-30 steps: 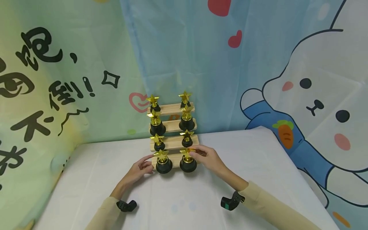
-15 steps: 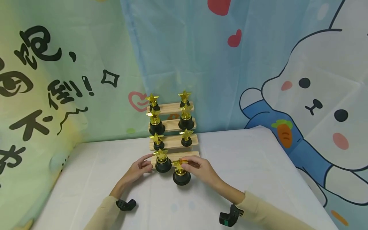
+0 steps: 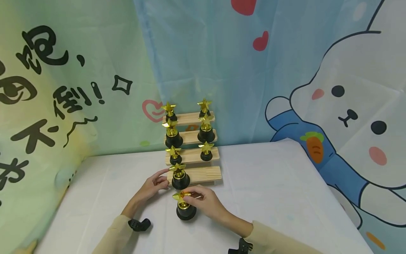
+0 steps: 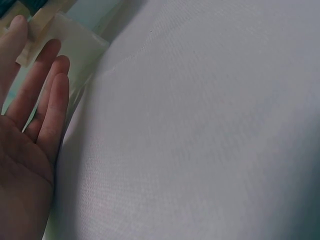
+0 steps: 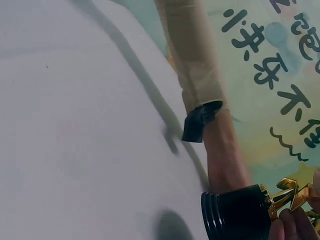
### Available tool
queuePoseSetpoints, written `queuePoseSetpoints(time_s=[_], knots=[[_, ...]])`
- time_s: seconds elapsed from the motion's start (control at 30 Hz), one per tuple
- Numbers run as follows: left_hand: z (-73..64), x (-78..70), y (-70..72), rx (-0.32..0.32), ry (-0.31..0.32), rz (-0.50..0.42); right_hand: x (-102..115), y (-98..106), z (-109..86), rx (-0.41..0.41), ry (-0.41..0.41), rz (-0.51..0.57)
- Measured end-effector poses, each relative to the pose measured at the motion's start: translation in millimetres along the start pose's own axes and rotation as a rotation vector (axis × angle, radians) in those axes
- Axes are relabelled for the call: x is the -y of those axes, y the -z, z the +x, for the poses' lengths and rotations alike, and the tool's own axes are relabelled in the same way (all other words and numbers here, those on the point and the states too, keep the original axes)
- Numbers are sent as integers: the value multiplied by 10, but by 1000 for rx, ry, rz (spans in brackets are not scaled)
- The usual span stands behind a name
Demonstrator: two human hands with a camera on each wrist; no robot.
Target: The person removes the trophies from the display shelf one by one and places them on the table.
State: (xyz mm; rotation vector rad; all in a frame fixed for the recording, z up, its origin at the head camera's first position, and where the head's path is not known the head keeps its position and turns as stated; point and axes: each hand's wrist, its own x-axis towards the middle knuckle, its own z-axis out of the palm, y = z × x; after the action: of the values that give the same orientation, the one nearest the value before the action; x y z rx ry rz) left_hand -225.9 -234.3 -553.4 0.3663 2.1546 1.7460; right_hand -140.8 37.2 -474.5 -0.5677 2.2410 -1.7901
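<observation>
My right hand [image 3: 207, 204] pinches the gold star of a trophy [image 3: 186, 212] with a black base, over the white table in front of a wooden tiered rack. In the right wrist view that trophy [image 5: 237, 214] appears sideways, its shadow on the cloth apart from its base. My left hand [image 3: 153, 190] is at the left end of the lowest shelf [image 3: 203, 174], index fingertip right at the wood. The left wrist view shows the left hand's fingers [image 4: 52, 117] extended beside the rack's clear side panel [image 4: 82, 47]. Another star trophy [image 3: 180, 181] stands on that shelf's left end.
Smaller star trophies [image 3: 206, 155] stand on the shelf above, and more star trophies [image 3: 206, 134] occupy both ends of the upper shelves. A printed curtain [image 3: 203, 70] hangs close behind the rack. White cloth [image 3: 269, 183] covers the table.
My right hand has lifted the trophy off the lowest shelf's right end and brought it forward and left, in front of the rack. My left hand has stayed at the shelf's left end.
</observation>
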Motion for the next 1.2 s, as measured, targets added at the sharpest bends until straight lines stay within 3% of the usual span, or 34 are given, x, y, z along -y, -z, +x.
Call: queuePoseSetpoints(time_s=[0.4, 0.73, 0.97, 1.2], knots=[[18, 23, 8, 14, -31, 7, -101, -256, 6, 15, -10, -38], [12, 39, 19, 14, -36, 8, -159, -298, 23, 3, -11, -71], [9, 34, 21, 31, -63, -40, -165, -316, 25, -4, -19, -56], [4, 25, 30, 13, -34, -2, -161, -349, 52, -15, -6, -72]])
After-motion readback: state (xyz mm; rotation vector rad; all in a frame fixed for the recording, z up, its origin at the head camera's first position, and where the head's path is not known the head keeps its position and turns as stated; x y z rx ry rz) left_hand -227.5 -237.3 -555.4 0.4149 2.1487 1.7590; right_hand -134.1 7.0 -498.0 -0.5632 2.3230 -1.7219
